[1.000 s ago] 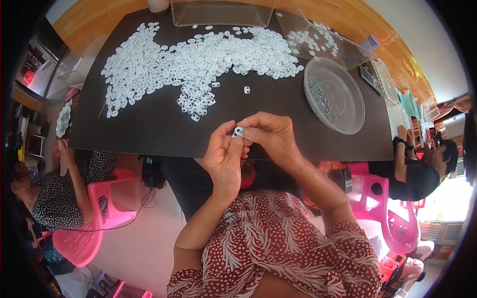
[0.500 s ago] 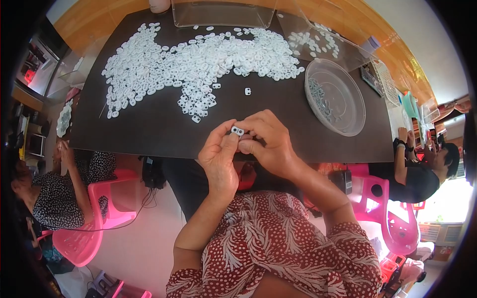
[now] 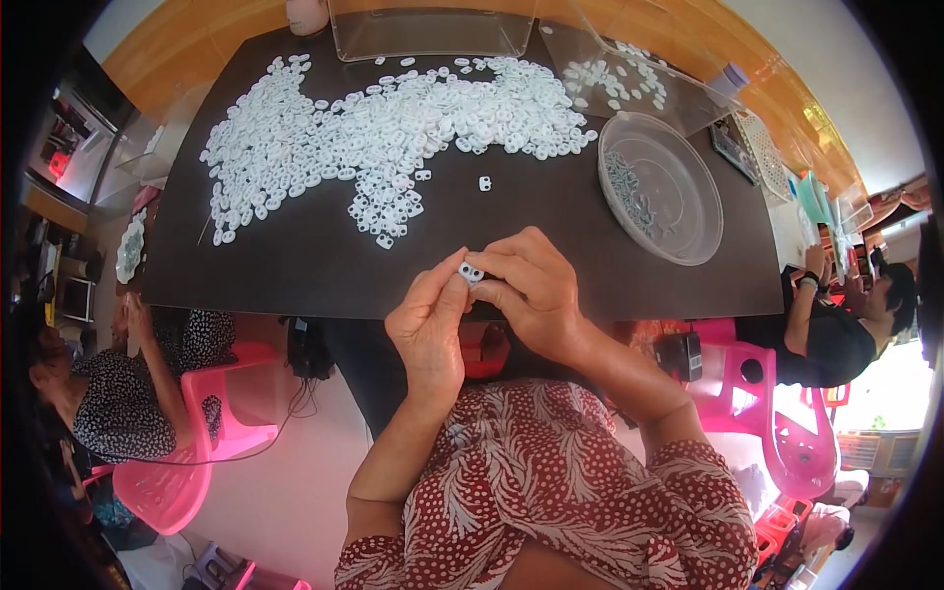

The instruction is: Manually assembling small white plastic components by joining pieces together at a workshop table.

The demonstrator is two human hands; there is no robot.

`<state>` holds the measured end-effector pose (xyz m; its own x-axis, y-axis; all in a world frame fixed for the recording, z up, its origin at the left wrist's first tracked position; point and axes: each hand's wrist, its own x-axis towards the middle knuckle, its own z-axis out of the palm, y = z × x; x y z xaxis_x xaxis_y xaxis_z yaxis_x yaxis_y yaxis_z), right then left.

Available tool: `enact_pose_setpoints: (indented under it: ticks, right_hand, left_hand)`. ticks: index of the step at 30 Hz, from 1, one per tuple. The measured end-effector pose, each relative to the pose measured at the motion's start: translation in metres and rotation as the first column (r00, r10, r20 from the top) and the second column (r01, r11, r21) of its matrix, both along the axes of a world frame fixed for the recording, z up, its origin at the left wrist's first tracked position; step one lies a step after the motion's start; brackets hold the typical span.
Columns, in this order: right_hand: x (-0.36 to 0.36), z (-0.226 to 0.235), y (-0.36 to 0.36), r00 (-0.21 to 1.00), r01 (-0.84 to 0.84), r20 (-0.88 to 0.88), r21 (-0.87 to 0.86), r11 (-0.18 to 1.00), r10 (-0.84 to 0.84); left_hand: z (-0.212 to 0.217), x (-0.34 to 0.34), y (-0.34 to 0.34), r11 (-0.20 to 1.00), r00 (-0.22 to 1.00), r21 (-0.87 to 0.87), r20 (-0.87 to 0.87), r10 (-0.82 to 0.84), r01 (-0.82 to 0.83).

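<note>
Near the table's front edge, my left hand point(image 3: 430, 320) pinches a small white two-hole plastic piece point(image 3: 471, 272) between thumb and fingers. From the other side, my right hand point(image 3: 536, 290) closes its thumb and fingertips on the same piece. The two dark holes face up toward me. Whatever else may lie between the right fingertips is hidden. Beyond my hands one similar white piece point(image 3: 485, 183) lies alone on the table. A wide pile of white plastic pieces point(image 3: 393, 118) spreads behind it, with a small cluster reaching forward.
A round clear tray point(image 3: 678, 211) with small grey metal parts point(image 3: 627, 192) stands to the right on the dark table point(image 3: 295, 270). Clear plastic boxes point(image 3: 433, 49) stand at the back. A person point(image 3: 128, 393) sits at the left, another point(image 3: 836, 324) at the right.
The white piece has tilted slightly between my fingers, and my hands sit a little lower in the picture. The right fingers have drawn in closer around it. The view has shifted slightly.
</note>
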<state>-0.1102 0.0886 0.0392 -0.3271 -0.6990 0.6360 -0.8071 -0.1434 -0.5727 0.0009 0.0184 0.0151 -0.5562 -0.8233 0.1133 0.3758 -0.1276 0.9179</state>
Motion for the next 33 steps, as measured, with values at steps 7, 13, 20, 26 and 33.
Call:
enact_pose_setpoints:
  ticks: [7,13,20,26,33]
  right_hand:
    - [0.005,-0.002,0.005,0.986,-0.035,0.162,0.028,0.999,0.03]
    - [0.01,-0.003,0.004,0.98,-0.021,0.2,0.001,1.0,0.021]
    - [0.013,-0.006,0.006,0.967,-0.03,0.255,0.024,0.999,0.023]
    - [0.013,-0.01,0.003,0.987,-0.002,0.163,-0.059,0.998,0.012]
    - [0.019,-0.012,0.002,0.997,0.024,0.081,-0.097,0.995,-0.016]
  left_hand:
    - [0.003,0.001,0.002,0.998,0.998,0.063,-0.066,-0.011,0.015]
    - [0.0,0.001,0.005,0.999,0.998,0.047,-0.065,0.017,-0.013]
    - [-0.002,0.002,0.005,0.998,0.997,0.056,-0.074,0.025,-0.021]
    - [0.001,0.002,0.004,0.995,0.996,0.096,-0.094,0.007,0.002]
    - [-0.005,0.003,0.003,0.993,0.98,0.105,-0.195,-0.029,0.05]
